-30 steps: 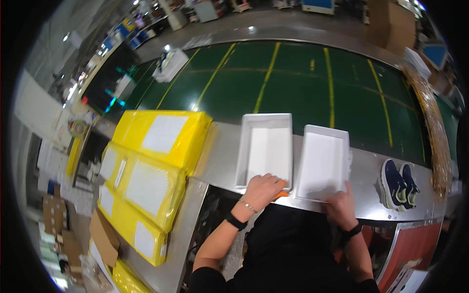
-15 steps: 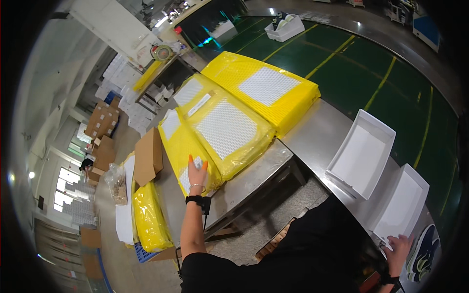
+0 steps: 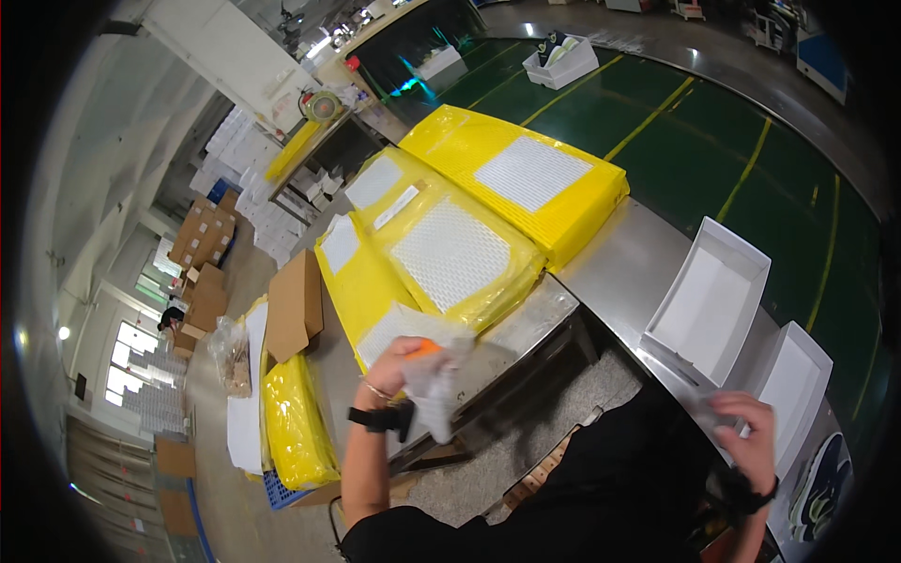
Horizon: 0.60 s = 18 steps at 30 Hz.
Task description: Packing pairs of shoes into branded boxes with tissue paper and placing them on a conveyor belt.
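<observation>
My left hand (image 3: 399, 368), with an orange cover on a fingertip, is closed on a limp white sheet (image 3: 434, 403), blurred by motion. It hangs over the near edge of the metal table, beside a yellow plastic-wrapped pack (image 3: 361, 305) with white patterned sheets showing. My right hand (image 3: 749, 439) is at the near end of two white open boxes, a left box (image 3: 709, 300) and a right box (image 3: 798, 385). Its fingers are bent, with thumb and fingers apart and nothing visible between them. Close to that wrist lies a pair of dark shoes (image 3: 818, 488) with pale green trim.
Two more yellow packs, a middle pack (image 3: 450, 249) and a far pack (image 3: 526, 169), lie on the table. A cardboard box (image 3: 293, 305) and a yellow bundle (image 3: 298, 422) are at left. Beyond the metal ledge runs a green conveyor belt (image 3: 723, 141) carrying a white box of shoes (image 3: 561, 64).
My left hand has come off the yellow pack and moved right and nearer, lifting a white sheet. My right hand has risen from the right box's near edge and shifted slightly left.
</observation>
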Available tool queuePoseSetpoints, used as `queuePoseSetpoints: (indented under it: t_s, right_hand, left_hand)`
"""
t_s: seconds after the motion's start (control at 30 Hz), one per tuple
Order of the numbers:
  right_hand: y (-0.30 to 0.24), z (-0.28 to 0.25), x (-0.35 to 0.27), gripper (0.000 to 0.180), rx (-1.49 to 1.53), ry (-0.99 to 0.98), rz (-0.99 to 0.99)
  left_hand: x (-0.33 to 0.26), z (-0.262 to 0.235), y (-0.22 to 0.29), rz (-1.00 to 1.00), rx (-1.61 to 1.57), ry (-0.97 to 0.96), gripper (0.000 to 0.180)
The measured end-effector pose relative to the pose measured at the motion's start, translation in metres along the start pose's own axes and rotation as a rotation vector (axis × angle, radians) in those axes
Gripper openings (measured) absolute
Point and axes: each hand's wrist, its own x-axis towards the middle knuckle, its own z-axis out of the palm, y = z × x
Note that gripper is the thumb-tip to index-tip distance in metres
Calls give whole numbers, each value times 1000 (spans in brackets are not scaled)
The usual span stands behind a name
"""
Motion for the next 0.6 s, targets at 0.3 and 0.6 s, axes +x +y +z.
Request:
queuePoseSetpoints:
  t_s: [0.3,0.6]
  right_hand:
    - [1,179,92,99,904,-216,154]
    - [32,149,90,45,612,38,185]
  left_hand:
    - [28,190,31,197,-78,-177,25]
    - [35,-44,-96,359,806,1119,48]
